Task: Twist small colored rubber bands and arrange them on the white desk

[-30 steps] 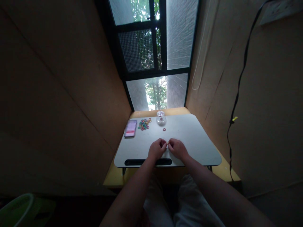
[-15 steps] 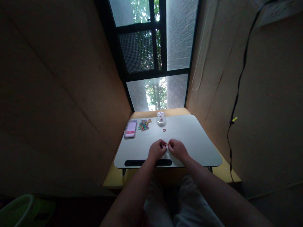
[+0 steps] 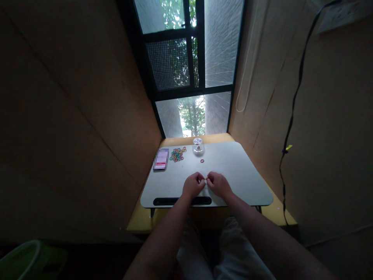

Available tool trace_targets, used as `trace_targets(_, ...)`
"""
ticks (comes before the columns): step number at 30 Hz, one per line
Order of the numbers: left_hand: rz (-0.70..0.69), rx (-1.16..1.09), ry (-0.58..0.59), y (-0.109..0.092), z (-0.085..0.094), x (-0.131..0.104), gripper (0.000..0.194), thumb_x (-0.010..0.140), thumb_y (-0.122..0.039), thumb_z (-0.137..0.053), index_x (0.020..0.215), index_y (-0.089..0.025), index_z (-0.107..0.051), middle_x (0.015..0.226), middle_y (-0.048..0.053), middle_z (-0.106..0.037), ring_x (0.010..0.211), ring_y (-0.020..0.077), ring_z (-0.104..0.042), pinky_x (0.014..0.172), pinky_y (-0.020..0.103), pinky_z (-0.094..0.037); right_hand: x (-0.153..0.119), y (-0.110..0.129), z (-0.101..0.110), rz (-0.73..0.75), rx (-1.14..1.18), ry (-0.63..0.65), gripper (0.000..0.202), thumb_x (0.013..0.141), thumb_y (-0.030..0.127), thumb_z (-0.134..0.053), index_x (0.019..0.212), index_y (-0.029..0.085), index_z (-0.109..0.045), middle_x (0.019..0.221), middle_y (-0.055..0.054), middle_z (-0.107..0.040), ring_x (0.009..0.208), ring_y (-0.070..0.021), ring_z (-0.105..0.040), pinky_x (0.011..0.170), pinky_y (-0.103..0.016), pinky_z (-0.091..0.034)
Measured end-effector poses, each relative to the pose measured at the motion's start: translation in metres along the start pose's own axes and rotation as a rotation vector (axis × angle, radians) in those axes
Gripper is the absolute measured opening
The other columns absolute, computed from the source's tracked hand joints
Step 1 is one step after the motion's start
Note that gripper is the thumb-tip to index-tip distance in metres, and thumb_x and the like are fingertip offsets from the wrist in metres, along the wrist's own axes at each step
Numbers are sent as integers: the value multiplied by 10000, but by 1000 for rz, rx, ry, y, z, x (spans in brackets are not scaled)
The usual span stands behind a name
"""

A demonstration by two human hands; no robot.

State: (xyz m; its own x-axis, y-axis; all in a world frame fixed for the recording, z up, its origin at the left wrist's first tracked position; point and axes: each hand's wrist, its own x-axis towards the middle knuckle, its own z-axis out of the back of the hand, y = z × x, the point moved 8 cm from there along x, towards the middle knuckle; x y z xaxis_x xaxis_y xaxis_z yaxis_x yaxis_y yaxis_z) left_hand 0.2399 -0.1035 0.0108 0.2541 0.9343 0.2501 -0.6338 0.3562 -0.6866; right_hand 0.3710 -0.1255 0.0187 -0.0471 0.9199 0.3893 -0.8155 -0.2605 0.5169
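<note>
My left hand (image 3: 193, 185) and my right hand (image 3: 218, 184) meet above the near middle of the white lap table (image 3: 244, 182). The fingers of both are pinched on a small yellowish rubber band (image 3: 205, 178), mostly covered by the fingertips. Beyond them lies one reddish-brown rubber band (image 3: 202, 160) on the tabletop. A clear round jar (image 3: 198, 149) stands behind it, with something small and dark showing at its middle. Left of the jar is a loose pile of multicoloured rubber bands (image 3: 176, 154).
A phone (image 3: 161, 160) with a blurred screen lies at the table's left edge. A dark slot (image 3: 166, 201) runs along the front edge. Walls rise close on both sides, with a window (image 3: 192, 112) ahead. A black cable (image 3: 292, 116) hangs at right; a green bin (image 3: 32, 260) sits lower left.
Almost nothing differs. Both hands keep their place and their pinch on the yellowish rubber band, with only a very slight shift of the fingers.
</note>
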Motion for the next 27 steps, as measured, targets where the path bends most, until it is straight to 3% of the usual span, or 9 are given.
trace_targets(17,0,35,37,0,-2,0,62,714,-209,-510,668,-188,-546,630,-31,-541,607,113,-455,583,236,-312,0,-1,-2,0,13,-3,144,804,236,-514,682,190,-575,647,-4,-593,596,-124,-477,586,-242,-278)
trace_targets(27,5,29,33,-3,1,0,116,759,-184,-478,728,-189,-590,687,-11,-596,657,124,-510,620,242,-362,-1,-1,0,7,11,-13,161,812,257,-503,685,195,-580,634,-5,-589,602,-129,-480,592,-243,-290)
